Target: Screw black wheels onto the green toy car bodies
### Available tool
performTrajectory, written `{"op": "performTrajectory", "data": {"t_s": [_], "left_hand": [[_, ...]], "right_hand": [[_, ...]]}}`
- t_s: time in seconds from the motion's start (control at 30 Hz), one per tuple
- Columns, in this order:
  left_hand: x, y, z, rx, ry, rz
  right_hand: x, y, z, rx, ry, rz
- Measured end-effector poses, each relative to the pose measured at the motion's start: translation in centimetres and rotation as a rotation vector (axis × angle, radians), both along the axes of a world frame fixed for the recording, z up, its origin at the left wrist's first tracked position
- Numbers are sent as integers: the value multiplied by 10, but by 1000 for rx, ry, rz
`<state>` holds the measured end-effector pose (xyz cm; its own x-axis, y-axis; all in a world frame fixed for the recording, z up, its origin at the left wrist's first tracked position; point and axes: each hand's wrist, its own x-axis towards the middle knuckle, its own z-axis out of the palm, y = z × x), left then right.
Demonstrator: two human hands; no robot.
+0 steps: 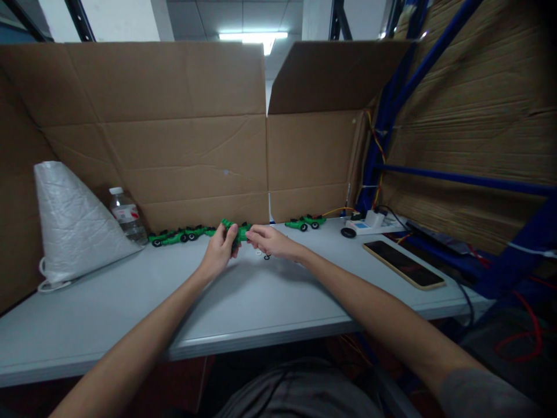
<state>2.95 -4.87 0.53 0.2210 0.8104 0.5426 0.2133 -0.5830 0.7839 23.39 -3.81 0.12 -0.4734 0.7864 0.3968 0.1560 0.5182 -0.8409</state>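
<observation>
Above the middle of the white table (278,302), my left hand (219,251) is closed around a green toy car (242,232). The fingers of my right hand (270,241) pinch together at the car's right end; what exactly they grip there is hidden. Small ring-shaped pieces (267,256), one of them black, lie on the table just below my right hand. Left of my hands stands a row of several green toy cars (176,237) with black wheels. Further right, more green toy cars (305,223) sit near the cardboard wall.
A silvery bag (78,226) and a water bottle (127,216) stand at the back left. On the right are a phone (404,264), a white power strip (372,223) and a black round piece (348,233). Cardboard (195,145) and a blue metal frame (383,122) enclose the table.
</observation>
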Motion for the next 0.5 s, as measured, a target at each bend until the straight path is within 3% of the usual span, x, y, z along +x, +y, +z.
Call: {"op": "performTrajectory", "data": {"t_s": [0.13,0.37,0.5], "left_hand": [[-1,3,-1,-25,-21,-30],[0,1,-3,-34,8,-27],[1,-1,-5,-31,42,-30]], "right_hand": [[5,-2,-1,190,-61,-41],[-5,2,-6,-54,23,-10],[-10,5,-8,-77,27,16]]}}
